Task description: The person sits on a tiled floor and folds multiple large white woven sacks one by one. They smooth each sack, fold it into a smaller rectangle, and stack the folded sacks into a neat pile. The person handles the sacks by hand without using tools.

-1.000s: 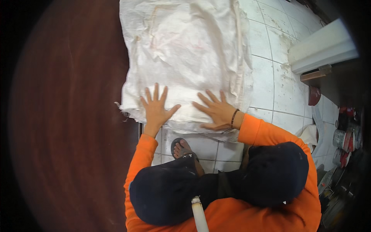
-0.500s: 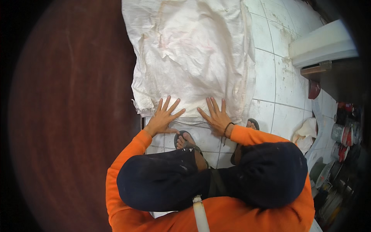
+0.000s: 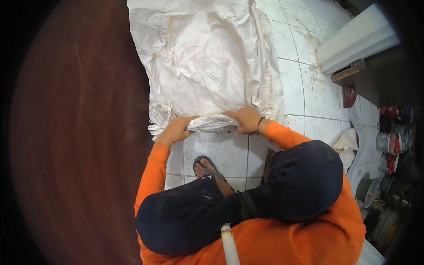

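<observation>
A large white woven sack (image 3: 203, 70), creased and faintly stained pink, lies flat in front of me, with what look like more layers under its edges. Its near edge is bunched up between my hands. My left hand (image 3: 177, 129) is closed on that edge toward the left corner, the thumb on top and the other fingers underneath. My right hand (image 3: 247, 118), with a dark cord bracelet at the wrist, grips the same edge farther right. Loose threads hang from the gathered part. The fingertips of both hands are hidden by the cloth.
A dark reddish-brown wooden surface (image 3: 79, 132) fills the left side. White floor tiles (image 3: 216, 152) show below the sack, with my sandalled foot (image 3: 204, 167) on them. To the right are a white ledge (image 3: 357, 39), a dark cabinet (image 3: 380, 79), a crumpled pale cloth (image 3: 346, 145) and several cans (image 3: 388, 143).
Both hands lay spread flat on the sack's near edge before; now they grip it. That edge has been lifted and gathered into a fold. My view has shifted slightly.
</observation>
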